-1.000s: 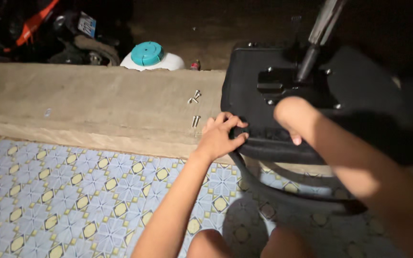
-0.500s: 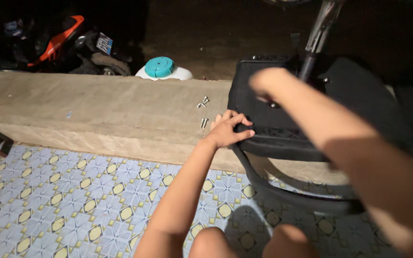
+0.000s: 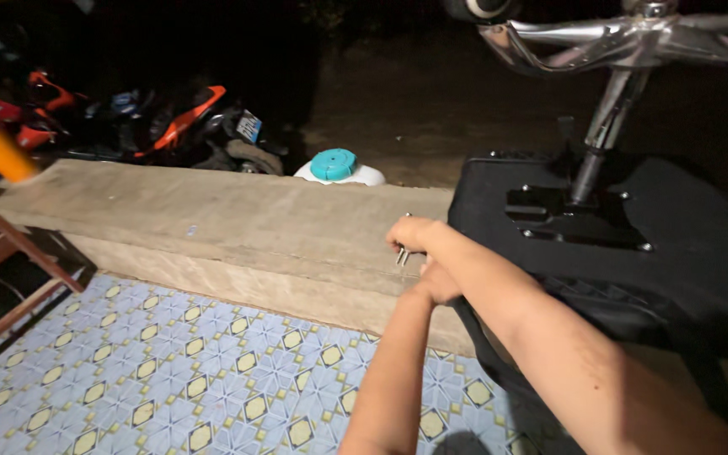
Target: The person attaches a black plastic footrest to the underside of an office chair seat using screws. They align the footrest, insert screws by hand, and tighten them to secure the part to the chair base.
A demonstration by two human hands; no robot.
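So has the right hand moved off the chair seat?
Yes. The right hand has come left off the upturned black seat to the screws on the concrete ledge.

Small pale rectangular plate on the dark motorbike beyond the ledge

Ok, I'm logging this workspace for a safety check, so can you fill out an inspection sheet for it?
Surface: bare concrete ledge above a patterned tile floor.
Job's things: upturned black chair seat with chrome base; small metal bolts on the ledge.
Clutter: white jug with teal cap behind the ledge.
Hands: right hand over the bolts; left hand at the seat edge, grip unclear.
Cables: nothing seen.
Surroundings: dark; motorbikes behind, wooden frame at left.
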